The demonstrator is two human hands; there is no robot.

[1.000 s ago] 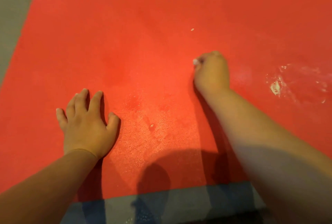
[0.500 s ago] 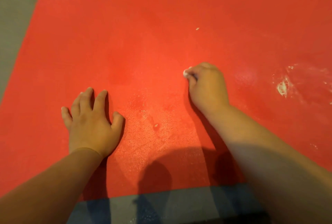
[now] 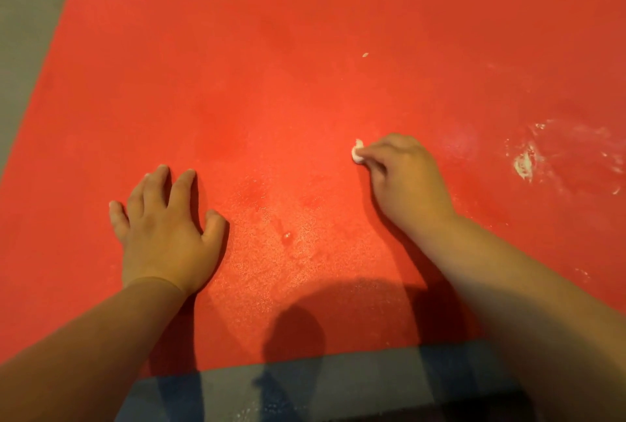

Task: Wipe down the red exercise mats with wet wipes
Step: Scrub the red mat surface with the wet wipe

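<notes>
A red exercise mat (image 3: pixel 271 65) fills most of the head view, lying on a grey floor. My right hand (image 3: pixel 403 181) rests knuckles-up on the mat right of centre, closed around a small white wet wipe (image 3: pixel 357 151) whose tip pokes out past the fingertips and touches the mat. My left hand (image 3: pixel 166 228) lies flat on the mat at the lower left, fingers spread, holding nothing. A shiny damp patch (image 3: pixel 288 235) spreads between the two hands.
White smears and crumbs (image 3: pixel 525 164) mark the mat at the right. A tiny pale speck (image 3: pixel 365 55) lies further back. Grey floor (image 3: pixel 30 15) borders the mat at the left, top and near edge (image 3: pixel 305 384).
My right hand with the wipe has slid toward me and slightly left across the mat. The left hand has stayed pressed flat in place.
</notes>
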